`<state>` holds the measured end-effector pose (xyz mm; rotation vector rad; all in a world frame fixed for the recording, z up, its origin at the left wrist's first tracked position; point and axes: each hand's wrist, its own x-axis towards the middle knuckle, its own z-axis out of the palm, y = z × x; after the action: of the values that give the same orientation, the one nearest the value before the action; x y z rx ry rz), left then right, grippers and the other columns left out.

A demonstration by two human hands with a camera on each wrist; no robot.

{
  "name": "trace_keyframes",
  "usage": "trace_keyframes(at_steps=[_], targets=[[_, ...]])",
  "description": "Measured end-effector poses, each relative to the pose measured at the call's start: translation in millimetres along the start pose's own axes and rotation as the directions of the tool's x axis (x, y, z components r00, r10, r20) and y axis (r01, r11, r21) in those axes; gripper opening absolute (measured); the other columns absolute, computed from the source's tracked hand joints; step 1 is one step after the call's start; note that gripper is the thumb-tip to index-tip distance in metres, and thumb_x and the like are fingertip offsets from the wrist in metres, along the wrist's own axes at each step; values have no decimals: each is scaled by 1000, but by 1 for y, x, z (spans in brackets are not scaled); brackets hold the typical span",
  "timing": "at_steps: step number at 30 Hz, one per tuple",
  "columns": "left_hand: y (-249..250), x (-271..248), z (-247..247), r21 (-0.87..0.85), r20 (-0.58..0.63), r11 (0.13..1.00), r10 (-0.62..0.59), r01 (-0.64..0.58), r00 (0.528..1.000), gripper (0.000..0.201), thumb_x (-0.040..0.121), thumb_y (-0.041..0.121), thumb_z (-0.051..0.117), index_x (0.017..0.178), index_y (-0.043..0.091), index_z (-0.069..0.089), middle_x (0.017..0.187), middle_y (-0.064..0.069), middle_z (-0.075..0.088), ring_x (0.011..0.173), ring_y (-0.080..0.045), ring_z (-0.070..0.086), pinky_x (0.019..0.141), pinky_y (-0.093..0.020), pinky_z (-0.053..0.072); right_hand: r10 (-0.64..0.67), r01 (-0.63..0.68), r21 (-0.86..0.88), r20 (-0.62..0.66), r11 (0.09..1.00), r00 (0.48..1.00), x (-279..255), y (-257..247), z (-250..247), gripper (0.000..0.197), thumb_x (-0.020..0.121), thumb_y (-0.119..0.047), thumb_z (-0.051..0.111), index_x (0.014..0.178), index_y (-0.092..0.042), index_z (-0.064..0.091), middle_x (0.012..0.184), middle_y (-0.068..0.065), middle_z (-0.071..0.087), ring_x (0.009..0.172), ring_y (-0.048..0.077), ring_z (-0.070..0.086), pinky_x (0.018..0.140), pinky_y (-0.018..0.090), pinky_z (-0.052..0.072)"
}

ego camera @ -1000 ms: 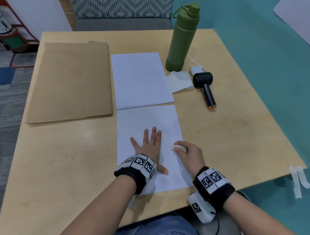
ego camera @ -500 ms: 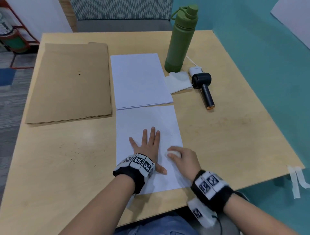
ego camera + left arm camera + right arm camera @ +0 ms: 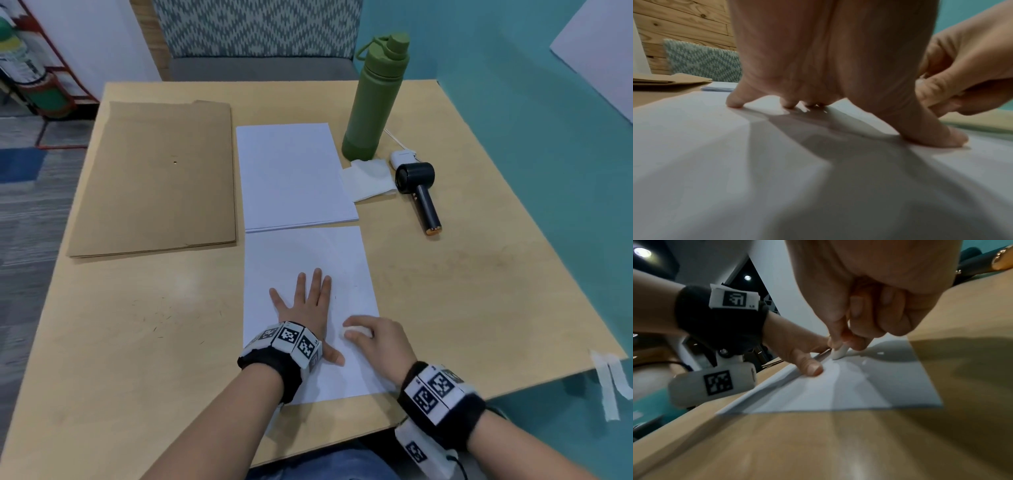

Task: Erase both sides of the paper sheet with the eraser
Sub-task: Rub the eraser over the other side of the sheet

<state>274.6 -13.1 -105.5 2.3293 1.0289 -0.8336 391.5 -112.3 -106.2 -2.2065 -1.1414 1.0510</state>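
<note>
A white paper sheet (image 3: 308, 253) lies flat on the wooden table near its front edge. My left hand (image 3: 308, 301) presses on the sheet with fingers spread and straight; the left wrist view shows its fingertips (image 3: 733, 102) and thumb on the paper (image 3: 715, 154). My right hand (image 3: 373, 342) pinches a small white eraser (image 3: 356, 331) between thumb and fingers, just right of the left thumb. In the right wrist view the eraser (image 3: 838, 352) touches the sheet (image 3: 859, 386) with its tip.
A stack of white paper (image 3: 294, 178) lies just beyond the sheet, brown envelopes (image 3: 154, 178) to the left. A green bottle (image 3: 375, 99), a tissue (image 3: 371, 178) and a black handheld fan (image 3: 419, 192) stand at the right. Table's front edge (image 3: 342, 442) is near my wrists.
My right hand has slid the eraser a little leftward and toward me across the sheet. The left hand stays pressed in place.
</note>
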Motion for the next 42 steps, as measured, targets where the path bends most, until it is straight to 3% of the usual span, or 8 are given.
trace_keyframes(at_steps=[13, 17, 21, 25, 28, 34, 39, 42], targets=[[-1, -1, -1, -32, -22, 999, -2, 1, 1000, 139, 64, 66, 71, 141, 14, -32, 148, -2, -40, 139, -30, -30, 101, -73, -5, 37, -36, 8, -31, 999, 999, 6, -3, -6, 18, 83, -24, 62, 99, -21, 69, 109, -2, 69, 104, 14, 60, 89, 21, 42], [-2, -5, -5, -52, -36, 998, 18, -20, 999, 133, 67, 64, 69, 144, 15, -28, 151, -1, -35, 142, -28, -25, 104, -72, -3, 87, -86, 255, 7, 963, 996, 6, -2, -15, 9, 85, -12, 59, 87, -16, 66, 66, 1, 60, 50, 6, 53, 53, 19, 44], [-30, -18, -15, -229, -188, 968, 63, -106, 980, 113, 79, 47, 69, 149, 19, -15, 156, -1, -23, 146, -20, -9, 115, -50, 5, 185, -177, 501, 35, 847, 982, 9, -5, -22, 11, 92, -9, 48, 93, -12, 58, 61, 6, 52, 37, 9, 51, 37, 16, 40], [-75, -39, -17, -479, -428, 864, -76, -155, 901, 66, 90, 13, 60, 147, 14, 26, 157, -7, 16, 140, -23, 30, 111, -29, 25, 225, -227, 602, 80, 766, 971, 10, -2, -24, 10, 93, -8, 47, 99, -10, 55, 63, 9, 52, 37, 10, 55, 39, 17, 45], [-102, -51, -14, -640, -566, 755, -342, -139, 750, 32, 90, 0, 55, 121, 4, 60, 124, -15, 60, 110, -27, 58, 92, -22, 39, 220, -214, 629, 70, 747, 973, 10, -2, -24, 10, 93, -8, 47, 101, -9, 54, 65, 10, 53, 38, 12, 54, 39, 19, 44], [-124, -63, -8, -711, -484, 702, -540, 51, 689, 12, 86, 21, 66, 84, 9, 69, 83, -5, 66, 82, -23, 58, 72, -29, 44, 198, -184, 574, 39, 798, 980, 13, -2, -21, 19, 91, -10, 51, 109, -10, 55, 72, 8, 60, 44, 14, 56, 43, 20, 49], [-124, -57, 8, -655, -556, 752, -419, -68, 718, 16, 90, 12, 60, 103, 8, 67, 110, -7, 63, 102, -20, 55, 85, -25, 39, 145, -112, 545, -17, 831, 989, 15, -4, -20, 15, 89, -7, 53, 102, -3, 60, 70, 8, 61, 50, 17, 52, 42, 20, 45], [-119, -56, 17, -421, -454, 906, -178, -34, 873, 61, 81, 32, 70, 137, 24, 46, 150, -1, 32, 139, -26, 25, 112, -38, 22, 147, -42, 501, -171, 864, 974, 22, -6, -26, 12, 88, -12, 57, 97, -6, 62, 65, 4, 58, 48, 14, 48, 48, 23, 43]])
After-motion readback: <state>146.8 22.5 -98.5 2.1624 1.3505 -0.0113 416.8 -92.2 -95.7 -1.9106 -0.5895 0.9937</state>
